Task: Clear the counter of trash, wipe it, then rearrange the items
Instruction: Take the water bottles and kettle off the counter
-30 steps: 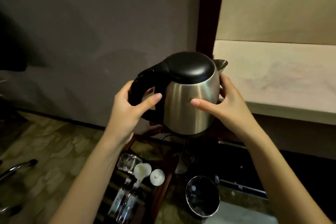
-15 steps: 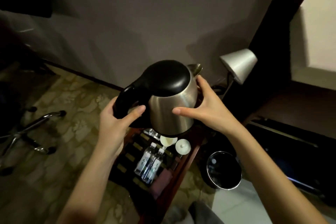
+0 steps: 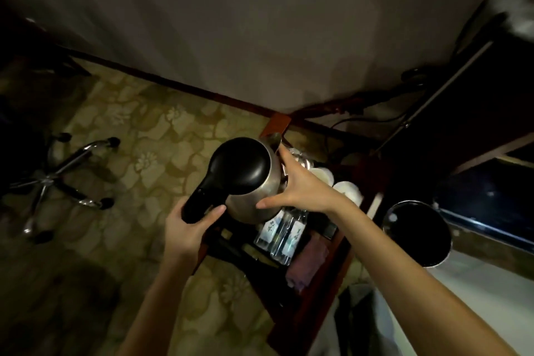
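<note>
The left hand [image 3: 187, 230] is wrapped around the black handle of the steel kettle [image 3: 248, 185], thumb laid across the top, taking the weight, while the right hand [image 3: 300, 185] lies spread and flat against the kettle's far flank, fingers straight, steadying rather than gripping, which likely keeps the body from swinging as it is carried over the wooden tray [image 3: 323, 274]. The kettle hangs between the two hands, above the tray and apart from it, lid shut, spout pointing away from the person. Just under the right wrist lie two water bottles [image 3: 281, 235]; beyond the right fingers sit white cups [image 3: 348, 189]. To the right of the right forearm stands a dark round bin [image 3: 417, 235]. Judging by the grip, the kettle is being repositioned as part of rearranging
</note>
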### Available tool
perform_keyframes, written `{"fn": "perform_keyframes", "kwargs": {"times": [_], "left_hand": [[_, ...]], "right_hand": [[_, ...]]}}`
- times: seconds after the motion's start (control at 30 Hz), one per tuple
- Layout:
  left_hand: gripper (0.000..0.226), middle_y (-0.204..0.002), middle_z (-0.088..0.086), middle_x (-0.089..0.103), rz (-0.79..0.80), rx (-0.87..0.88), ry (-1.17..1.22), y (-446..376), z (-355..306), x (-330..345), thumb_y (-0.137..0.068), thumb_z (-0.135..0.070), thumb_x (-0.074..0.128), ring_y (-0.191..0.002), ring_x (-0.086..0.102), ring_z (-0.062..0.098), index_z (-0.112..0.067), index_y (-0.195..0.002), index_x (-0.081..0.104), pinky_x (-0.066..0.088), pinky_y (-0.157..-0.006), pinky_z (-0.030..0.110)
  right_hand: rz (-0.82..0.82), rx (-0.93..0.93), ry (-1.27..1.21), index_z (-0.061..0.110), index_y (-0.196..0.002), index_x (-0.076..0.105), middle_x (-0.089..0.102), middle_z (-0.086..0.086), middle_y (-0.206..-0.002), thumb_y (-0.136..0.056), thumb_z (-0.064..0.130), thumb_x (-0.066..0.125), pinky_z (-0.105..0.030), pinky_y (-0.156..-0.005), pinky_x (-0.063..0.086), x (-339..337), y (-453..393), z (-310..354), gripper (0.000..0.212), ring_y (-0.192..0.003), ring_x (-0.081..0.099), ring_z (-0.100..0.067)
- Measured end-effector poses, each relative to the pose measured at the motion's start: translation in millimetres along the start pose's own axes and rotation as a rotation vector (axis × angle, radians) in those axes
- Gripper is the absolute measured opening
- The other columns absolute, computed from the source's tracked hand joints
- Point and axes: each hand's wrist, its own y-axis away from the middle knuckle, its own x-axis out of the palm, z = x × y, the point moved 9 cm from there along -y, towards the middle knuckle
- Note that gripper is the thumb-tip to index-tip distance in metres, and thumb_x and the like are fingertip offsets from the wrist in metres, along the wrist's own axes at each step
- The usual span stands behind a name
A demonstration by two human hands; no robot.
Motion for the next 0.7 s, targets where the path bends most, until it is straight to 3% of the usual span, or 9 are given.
{"fn": "perform_keyframes", "kwargs": {"times": [0.1,0.23,0.3,0.4,0.47,0.6,0.7], "left_hand": [[0.018,-0.075,0.009,0.061,-0.024,-0.026,-0.083,-14,55,-17,-0.076,0.007,0.071,-0.059,0.062,0.004,-0.005,-0.083,0.06,0.051,-0.056,0.018],[0.025,-0.078,0.003,0.066,-0.034,-0.116,-0.089,-30,127,-30,-0.067,-0.01,0.083,-0.073,0.062,0.017,-0.015,-0.083,0.065,0.049,-0.064,0.031],[0.032,-0.078,0.001,0.067,-0.056,-0.137,-0.083,-33,153,-36,-0.056,-0.023,0.088,-0.075,0.064,0.017,-0.021,-0.081,0.068,0.051,-0.065,0.033],[0.035,-0.084,0.008,0.068,-0.036,-0.134,-0.105,-35,181,-37,-0.06,-0.029,0.088,-0.083,0.065,0.027,-0.018,-0.087,0.069,0.05,-0.075,0.044],[0.036,-0.086,0.008,0.07,-0.015,-0.129,-0.149,-37,191,-33,-0.064,-0.027,0.087,-0.086,0.067,0.027,-0.012,-0.091,0.07,0.051,-0.075,0.041],[0.051,-0.094,0.014,0.07,0.016,-0.178,-0.304,-39,215,-27,-0.061,-0.029,0.089,-0.089,0.067,0.024,-0.004,-0.099,0.066,0.05,-0.071,0.029],[0.037,-0.089,0.009,0.067,0.022,-0.198,-0.375,-36,222,-23,-0.066,-0.014,0.087,-0.082,0.063,0.014,-0.008,-0.093,0.063,0.046,-0.069,0.023]], "right_hand": [[0.048,0.019,-0.014,0.012,-0.152,-0.004,0.014,0.019,-0.144,-0.07,0.017,0.084,0.011,-0.089,0.013,29,-28,-44,0.12,-0.131,0.012,0.006],[0.087,0.071,-0.005,0.012,-0.151,-0.009,0.008,0.011,-0.156,-0.071,0.019,0.084,-0.001,-0.1,0.014,61,-55,-98,0.123,-0.141,0.01,-0.003],[0.103,0.083,0.01,0.014,-0.151,-0.01,0.003,0.005,-0.16,-0.07,0.022,0.084,-0.011,-0.107,0.014,73,-66,-119,0.125,-0.145,0.008,-0.01],[0.128,0.098,0.039,0.017,-0.152,-0.01,0.002,0.0,-0.162,-0.068,0.026,0.086,-0.028,-0.117,0.014,86,-83,-143,0.128,-0.147,0.009,-0.016],[0.134,0.09,0.053,0.018,-0.152,-0.009,0.004,-0.001,-0.162,-0.067,0.027,0.086,-0.036,-0.12,0.015,89,-91,-153,0.128,-0.147,0.01,-0.018],[0.143,0.074,0.057,0.017,-0.153,-0.009,0.007,-0.002,-0.161,-0.066,0.021,0.087,-0.038,-0.12,0.016,96,-91,-165,0.13,-0.147,0.01,-0.017],[0.109,0.063,0.104,0.017,-0.153,-0.01,0.008,-0.003,-0.161,-0.065,0.021,0.087,-0.037,-0.12,0.016,95,-83,-168,0.131,-0.148,0.01,-0.018]]}}
